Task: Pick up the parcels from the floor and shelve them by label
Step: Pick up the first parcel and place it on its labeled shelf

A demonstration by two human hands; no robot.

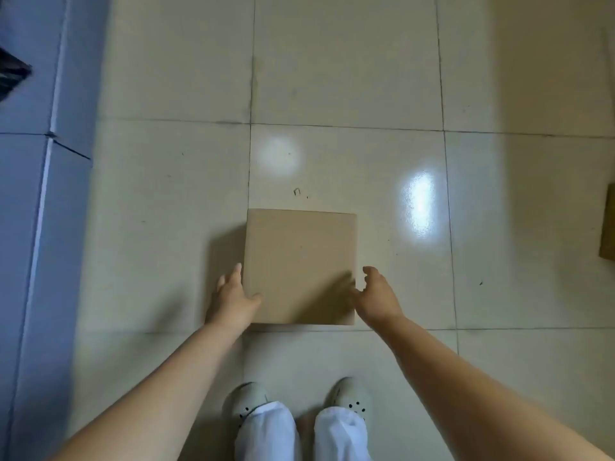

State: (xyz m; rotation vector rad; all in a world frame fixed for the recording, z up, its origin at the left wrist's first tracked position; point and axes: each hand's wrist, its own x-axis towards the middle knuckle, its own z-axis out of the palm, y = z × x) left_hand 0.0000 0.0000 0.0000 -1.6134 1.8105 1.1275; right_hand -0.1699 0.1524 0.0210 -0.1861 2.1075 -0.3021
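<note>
Parcel [299, 266]: one plain brown cardboard box lies flat on the floor [349, 61], just ahead of the person's feet, its top face bare with no label showing from this angle. The left hand [233, 301] is at the box's left edge, fingers spread along the side and the thumb laid over the near top face, so it touches the cardboard. The right hand [376, 294] sits at the right edge with its fingers curled and apart, just beside the corner; whether it actually touches the box cannot be told (the hand is a little blurred). Neither hand is closed around anything.

The floor is pale, glossy square tile with dark grout lines, and the box straddles one of those lines. Two bright reflections of light [421, 207] show on the tiles beyond and to the right of the box. A small dark fleck [297, 192] lies on the tile just past the far edge of the box. Along the left runs a blue-grey panelled surface [30, 194] with a pale strip down it. At the far right edge, the side of a second brown cardboard item [609, 224] pokes into view, well apart from the first.

Count: two bare forearms, two hands, two pale perforated clogs [248, 399] below white trouser legs [266, 434], one full parcel.
</note>
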